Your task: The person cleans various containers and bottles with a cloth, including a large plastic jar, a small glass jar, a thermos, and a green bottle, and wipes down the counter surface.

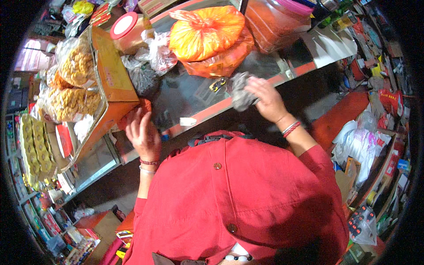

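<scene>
In my right hand (266,101) is a crumpled grey cloth (243,91), over the red-edged front of a glass counter (172,99). The cloth and fingers are slightly blurred. My left hand (144,134) is beside a cardboard box (114,74), its fingers at a red item (145,105) partly hidden by them; whether they grip it is unclear. A small black-and-yellow item (217,85) lies on the glass left of the cloth. Behind it sits a knotted orange plastic bag (208,33).
Bags of yellow snacks (78,68) fill the box, with egg trays (36,145) beside it. Clear bags (160,53), a red-lidded jar (127,31) and a large plastic container (276,25) stand along the counter. A white plastic bag (361,145) lies at right.
</scene>
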A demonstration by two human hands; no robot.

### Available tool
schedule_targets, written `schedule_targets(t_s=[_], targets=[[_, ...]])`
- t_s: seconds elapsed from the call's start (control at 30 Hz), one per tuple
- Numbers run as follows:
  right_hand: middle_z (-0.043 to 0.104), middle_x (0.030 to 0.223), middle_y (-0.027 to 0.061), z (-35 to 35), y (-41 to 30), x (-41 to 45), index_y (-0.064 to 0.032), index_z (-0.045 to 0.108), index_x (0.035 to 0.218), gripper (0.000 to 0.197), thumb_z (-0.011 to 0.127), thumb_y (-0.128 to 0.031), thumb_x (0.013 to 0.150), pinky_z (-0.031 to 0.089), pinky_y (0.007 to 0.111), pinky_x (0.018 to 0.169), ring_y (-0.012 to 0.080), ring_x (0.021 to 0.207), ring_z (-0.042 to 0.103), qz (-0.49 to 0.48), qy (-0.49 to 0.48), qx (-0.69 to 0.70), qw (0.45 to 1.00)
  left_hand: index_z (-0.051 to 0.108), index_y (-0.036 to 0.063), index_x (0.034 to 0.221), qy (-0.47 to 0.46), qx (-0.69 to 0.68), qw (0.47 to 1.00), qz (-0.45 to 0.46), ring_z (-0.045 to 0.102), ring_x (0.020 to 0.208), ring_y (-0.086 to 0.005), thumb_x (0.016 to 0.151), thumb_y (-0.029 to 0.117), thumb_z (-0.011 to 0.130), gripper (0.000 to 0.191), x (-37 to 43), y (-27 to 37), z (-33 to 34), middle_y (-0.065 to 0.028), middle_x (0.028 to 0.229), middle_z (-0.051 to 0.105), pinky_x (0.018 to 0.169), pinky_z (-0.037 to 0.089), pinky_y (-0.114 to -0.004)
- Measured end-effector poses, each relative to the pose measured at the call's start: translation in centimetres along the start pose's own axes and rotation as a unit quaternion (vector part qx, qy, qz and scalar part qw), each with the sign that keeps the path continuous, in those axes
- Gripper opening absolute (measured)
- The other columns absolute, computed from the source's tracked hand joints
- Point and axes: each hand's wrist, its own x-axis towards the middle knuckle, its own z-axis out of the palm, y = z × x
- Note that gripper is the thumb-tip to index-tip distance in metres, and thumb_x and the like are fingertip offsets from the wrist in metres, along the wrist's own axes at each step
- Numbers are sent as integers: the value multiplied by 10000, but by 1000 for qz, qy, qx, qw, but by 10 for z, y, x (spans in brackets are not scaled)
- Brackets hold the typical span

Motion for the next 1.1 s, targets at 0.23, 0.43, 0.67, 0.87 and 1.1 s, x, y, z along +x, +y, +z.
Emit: schedule_targets(t_s=[0.23, 0.43, 0.67, 0.87, 1.1], targets=[[592, 1316, 174, -18, 65, 7, -57, 648, 1200, 503, 467, 61, 747, 385, 432, 1117, 330, 1286, 516, 155, 124, -82, 977, 595, 71, 1242, -145, -253, 940, 175, 552, 1187, -363, 780, 21, 656, 469, 76, 106, 74, -161, 1293, 564, 1007, 457, -446], [580, 1351, 140, -1, 65, 31, -75, 636, 1234, 525, 506, 28, 736, 355, 421, 1140, 296, 1321, 485, 13, 13, 8, 1000, 653, 66, 1126, -177, -194, 941, 214, 533, 1173, -361, 732, 106, 703, 399, 84, 132, 112, -147, 1248, 596, 998, 445, -465], [617, 1287, 107, -77, 162, -14, -99, 636, 1236, 535, 510, 71, 745, 407, 416, 1085, 303, 1262, 526, 62, 24, -25, 998, 655, 76, 1135, -155, -63, 975, 143, 539, 1163, -353, 763, 50, 623, 374, 76, 73, 109, -120, 1206, 613, 1015, 423, -456], [633, 1114, 185, -90, 207, -27, -7, 629, 1107, 321, 577, -73, 797, 467, 435, 976, 383, 1100, 568, 137, 129, -135, 973, 653, 60, 1111, -121, 10, 991, 57, 565, 1128, -333, 874, 32, 553, 260, 76, 66, 105, -145, 1171, 626, 987, 431, -459], [624, 933, 123, -65, 162, -5, -83, 661, 1002, 322, 707, -322, 792, 462, 469, 880, 336, 959, 593, 118, 141, -98, 978, 685, 71, 1013, -66, -89, 991, 70, 594, 1057, -313, 848, -20, 618, 200, 76, 125, 111, -141, 1106, 634, 918, 471, -409]])
